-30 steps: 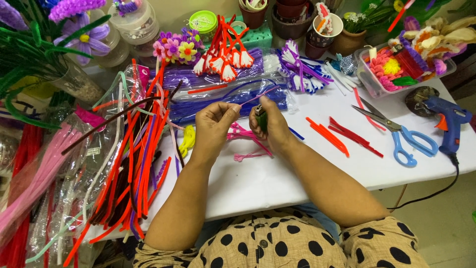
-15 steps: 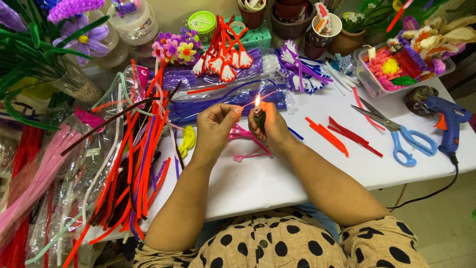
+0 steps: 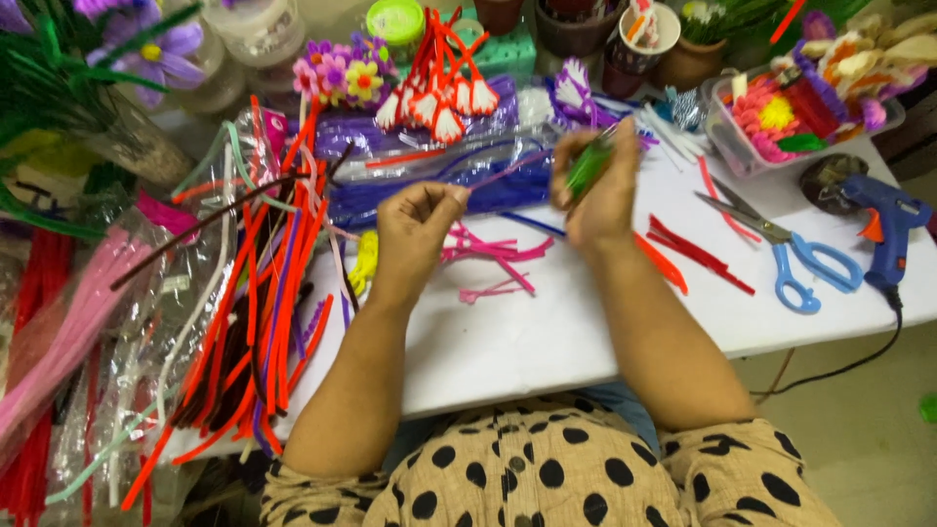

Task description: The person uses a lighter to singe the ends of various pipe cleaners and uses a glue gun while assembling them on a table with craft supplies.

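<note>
My left hand (image 3: 415, 229) hovers over the white table (image 3: 547, 342) and pinches one end of a thin purple pipe cleaner (image 3: 503, 173). The strand runs up and to the right toward my right hand (image 3: 597, 195). My right hand is closed around a green lighter (image 3: 586, 168), held upright with no flame showing. Short pink pipe cleaner pieces (image 3: 488, 259) lie on the table just below and between both hands.
A bundle of red and orange pipe cleaners in plastic (image 3: 264, 293) lies at the left. A purple pack (image 3: 429, 195) sits behind the hands. Red pieces (image 3: 698, 254), blue-handled scissors (image 3: 791, 263) and a blue glue gun (image 3: 888, 220) lie to the right, and a flower tray (image 3: 727, 146) stands behind them.
A small flame showed at the lighter half a second ago and is out now. Both hands have drawn apart, and the right hand has lifted away to the right with the lighter.
</note>
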